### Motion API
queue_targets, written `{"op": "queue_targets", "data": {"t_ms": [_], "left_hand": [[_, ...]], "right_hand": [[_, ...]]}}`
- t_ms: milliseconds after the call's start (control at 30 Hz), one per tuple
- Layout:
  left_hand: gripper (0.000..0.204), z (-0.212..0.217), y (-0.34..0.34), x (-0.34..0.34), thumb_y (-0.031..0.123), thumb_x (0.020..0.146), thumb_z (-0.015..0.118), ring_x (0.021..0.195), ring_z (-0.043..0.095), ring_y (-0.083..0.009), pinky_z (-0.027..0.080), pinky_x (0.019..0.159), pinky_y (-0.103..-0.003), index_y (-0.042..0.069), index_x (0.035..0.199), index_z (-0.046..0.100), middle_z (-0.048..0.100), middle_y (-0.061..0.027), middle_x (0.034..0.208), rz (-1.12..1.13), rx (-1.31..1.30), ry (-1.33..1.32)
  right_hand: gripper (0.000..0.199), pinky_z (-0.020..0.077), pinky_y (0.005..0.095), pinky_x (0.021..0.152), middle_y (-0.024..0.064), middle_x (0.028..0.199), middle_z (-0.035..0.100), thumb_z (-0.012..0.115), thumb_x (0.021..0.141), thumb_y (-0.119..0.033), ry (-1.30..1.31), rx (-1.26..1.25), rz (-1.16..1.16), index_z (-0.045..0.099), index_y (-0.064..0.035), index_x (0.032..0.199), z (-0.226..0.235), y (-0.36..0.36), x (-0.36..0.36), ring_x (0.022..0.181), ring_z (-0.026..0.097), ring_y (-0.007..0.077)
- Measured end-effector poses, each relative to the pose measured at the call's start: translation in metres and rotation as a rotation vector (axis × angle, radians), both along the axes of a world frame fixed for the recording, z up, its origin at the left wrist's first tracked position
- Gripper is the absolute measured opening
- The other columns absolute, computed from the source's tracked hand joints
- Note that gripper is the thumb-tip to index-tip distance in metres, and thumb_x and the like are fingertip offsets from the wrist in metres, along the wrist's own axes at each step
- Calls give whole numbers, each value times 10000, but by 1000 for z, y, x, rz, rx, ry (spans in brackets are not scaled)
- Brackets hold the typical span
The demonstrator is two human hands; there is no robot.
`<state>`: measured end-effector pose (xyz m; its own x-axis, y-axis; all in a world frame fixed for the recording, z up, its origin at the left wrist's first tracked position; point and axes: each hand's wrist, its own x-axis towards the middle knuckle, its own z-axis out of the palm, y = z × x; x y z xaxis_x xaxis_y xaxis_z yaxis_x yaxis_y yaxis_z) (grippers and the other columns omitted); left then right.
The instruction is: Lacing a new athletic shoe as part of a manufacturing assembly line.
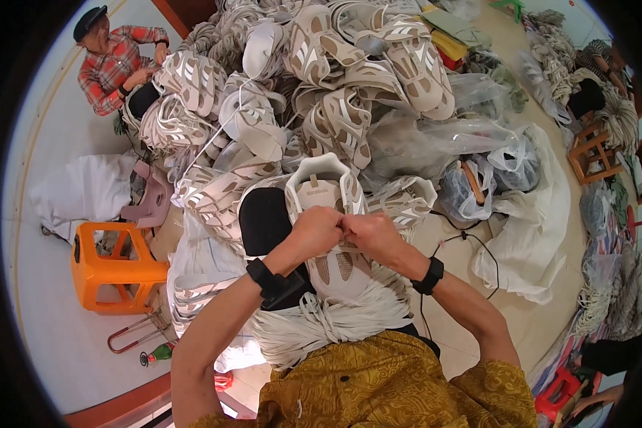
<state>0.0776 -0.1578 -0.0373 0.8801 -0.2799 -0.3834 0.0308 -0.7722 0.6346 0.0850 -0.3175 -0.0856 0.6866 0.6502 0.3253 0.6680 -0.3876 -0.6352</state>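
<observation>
A beige and white sneaker upper (341, 279) lies in front of me, its toe toward my lap and its padded collar pointing away. Both hands meet over its lacing area. My left hand (317, 231) is closed in a pinch, and my right hand (375, 234) is closed against it, fingertips together. Whatever the fingers grip is hidden between them. Beside the upper, on the left, is a black rounded pad (262, 220). A thick bundle of off-white shoelaces (328, 327) rests across my lap, just below the toe.
A large heap of similar sneaker uppers (335, 128) rises ahead. An orange stool (114, 267) stands left, near a green bottle (160, 352). Plastic bags (471, 189) and white sheeting (535, 235) lie right, near a black cord (488, 251). A person in a checked shirt (114, 68) works at far left.
</observation>
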Motion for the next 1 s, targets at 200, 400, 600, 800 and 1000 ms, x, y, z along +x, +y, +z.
{"op": "queue_targets", "data": {"t_ms": [200,400,600,800,1000], "left_hand": [[116,-3,1,7,100,678,547,700,589,-339,454,652,-426,33,726,628,600,-173,691,-166,85,-124],[105,2,5,-18,86,693,542,609,578,-350,470,571,-421,3,750,569,574,-182,630,-168,223,-357],[74,34,102,-39,95,803,539,472,538,-168,409,442,-275,49,824,594,569,-82,568,444,183,-647],[72,71,43,-64,54,824,523,462,428,-26,333,406,-187,24,869,571,505,28,585,577,-256,-520],[82,68,47,-49,45,806,532,479,470,-50,380,434,-209,38,879,568,525,15,585,276,14,-874]], "right_hand": [[377,453,300,552,58,657,552,663,641,-87,420,63,-155,560,-69,1003,21,-8,6,606,571,203],[511,448,354,647,98,786,574,652,625,-149,254,14,104,510,-143,1116,19,-6,19,739,571,254],[468,441,366,625,85,753,555,655,631,-174,276,13,96,537,-150,1084,21,-3,15,701,553,272],[389,445,372,588,77,739,549,659,663,-221,-87,125,100,553,-98,1017,46,21,-12,683,560,273],[73,448,283,483,62,636,549,586,714,-109,156,258,304,620,-50,740,49,42,1,557,555,180]]}}
